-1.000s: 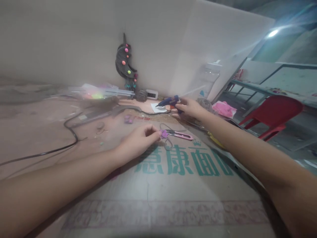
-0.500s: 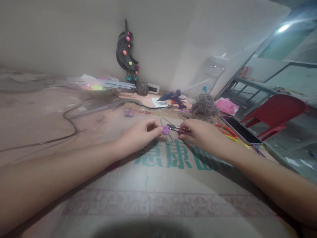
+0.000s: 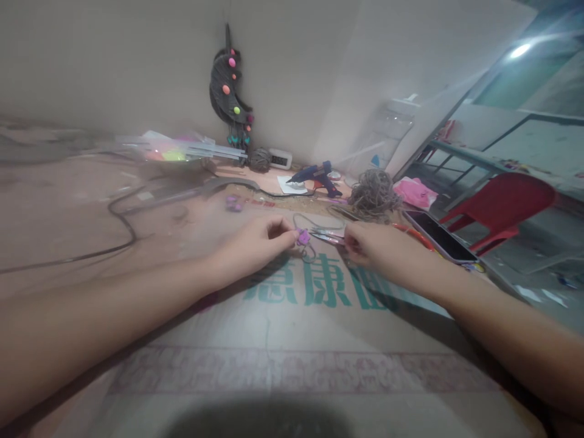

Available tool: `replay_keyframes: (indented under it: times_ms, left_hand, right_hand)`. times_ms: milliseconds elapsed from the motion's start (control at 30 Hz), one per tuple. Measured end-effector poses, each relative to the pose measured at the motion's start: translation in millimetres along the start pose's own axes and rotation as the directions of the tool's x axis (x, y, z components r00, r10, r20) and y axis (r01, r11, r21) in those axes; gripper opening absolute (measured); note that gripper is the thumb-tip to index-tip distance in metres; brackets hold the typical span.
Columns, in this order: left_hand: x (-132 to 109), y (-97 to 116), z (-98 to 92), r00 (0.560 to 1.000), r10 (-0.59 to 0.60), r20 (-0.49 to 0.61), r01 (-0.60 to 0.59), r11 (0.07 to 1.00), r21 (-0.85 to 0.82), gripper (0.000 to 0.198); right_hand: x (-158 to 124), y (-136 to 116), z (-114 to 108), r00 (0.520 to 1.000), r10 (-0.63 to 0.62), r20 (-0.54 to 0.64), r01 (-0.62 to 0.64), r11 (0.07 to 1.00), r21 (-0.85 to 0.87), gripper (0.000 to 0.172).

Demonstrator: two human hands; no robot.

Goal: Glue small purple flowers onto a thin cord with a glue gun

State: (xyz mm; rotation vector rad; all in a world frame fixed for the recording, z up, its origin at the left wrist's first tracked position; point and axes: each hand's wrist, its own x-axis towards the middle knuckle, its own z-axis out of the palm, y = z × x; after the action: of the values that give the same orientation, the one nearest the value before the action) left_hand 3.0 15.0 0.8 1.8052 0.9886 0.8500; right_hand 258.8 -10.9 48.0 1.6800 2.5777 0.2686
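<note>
Between thumb and fingertips, my left hand (image 3: 269,240) pinches a small purple piece (image 3: 303,236), too small to make out in detail. Loops of grey yarn (image 3: 309,253) trail from it onto the cardboard below. My right hand (image 3: 369,242) is closed around small metal scissors (image 3: 329,236), whose slightly parted blades point left at the purple piece. The blade tips lie close beside it; whether they touch I cannot tell. Both hands are just above the printed cardboard (image 3: 301,328) with green characters.
Farther back lie a blue glue gun (image 3: 316,176), a tangle of grey yarn (image 3: 375,193), a pink bag (image 3: 415,192) and a clear bottle (image 3: 390,134). A phone (image 3: 440,236) rests at the right edge. Glue sticks (image 3: 205,149) are at the left; a decorated moon (image 3: 225,88) hangs on the wall.
My right hand has shifted slightly right, drawing the scissors back a little from the purple piece, and the blades look more apart. My left hand keeps its pinch. The camera view has moved slightly.
</note>
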Motion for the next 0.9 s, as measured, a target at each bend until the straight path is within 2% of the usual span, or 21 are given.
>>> replay_keyframes:
  times_ms: [100, 200, 267, 333, 433, 500, 600, 667, 800, 900]
  left_hand:
    - [-0.8, 1.0, -0.2, 1.0, 0.001, 0.004, -0.001, 1.0, -0.015, 0.026]
    - [-1.2, 2.2, 0.6, 1.0, -0.016, -0.005, 0.016, 1.0, -0.017, 0.025]
    - [-1.1, 3.0, 1.1, 1.0, -0.022, -0.009, 0.022, 1.0, -0.013, 0.024]
    - [-0.8, 3.2, 1.1, 1.0, -0.018, -0.005, 0.017, 1.0, -0.01, 0.024]
    - [-0.9, 3.1, 0.3, 1.0, 0.0, -0.001, 0.0, 1.0, 0.025, 0.024]
    - [-1.6, 3.5, -0.3, 1.0, 0.009, -0.003, -0.009, 0.999, 0.053, 0.024]
    - [-3.3, 5.5, -0.6, 1.0, 0.011, -0.008, -0.01, 0.996, 0.086, 0.022]
    - [-4.4, 7.3, -0.3, 1.0, 0.008, -0.015, -0.006, 0.993, 0.116, 0.021]
    - [-6.0, 10.1, 0.0, 1.0, 0.017, -0.021, -0.013, 0.988, 0.154, 0.02]
    - [-6.7, 10.8, -0.3, 0.999, 0.031, -0.02, -0.027, 0.986, 0.162, 0.02]
  right_hand:
    - [-2.5, -0.1, -2.4, 0.994, 0.083, -0.065, -0.081, 0.996, 0.024, 0.005]
    - [-0.5, 4.7, -1.1, 0.975, 0.107, -0.195, -0.099, 0.994, 0.055, 0.018]
    - [0.0, 6.7, -0.6, 0.949, 0.091, -0.303, -0.066, 0.994, 0.092, 0.029]
    - [-2.4, 5.1, -2.1, 0.901, 0.038, -0.432, 0.019, 0.992, 0.128, 0.037]
    - [-10.9, -3.0, -8.1, 0.799, -0.104, -0.592, 0.201, 0.974, 0.1, 0.04]
    - [-17.2, -8.9, -12.4, 0.735, -0.205, -0.647, 0.301, 0.953, 0.04, 0.037]
    - [-23.6, -13.5, -15.3, 0.672, -0.283, -0.684, 0.383, 0.924, -0.006, 0.033]
    - [-25.1, -13.9, -15.0, 0.662, -0.29, -0.691, 0.394, 0.919, -0.008, 0.032]
    - [-24.1, -15.7, -13.4, 0.694, -0.315, -0.648, 0.389, 0.921, -0.031, 0.03]
    - [-22.9, -18.8, -13.4, 0.691, -0.344, -0.636, 0.405, 0.913, -0.055, 0.03]
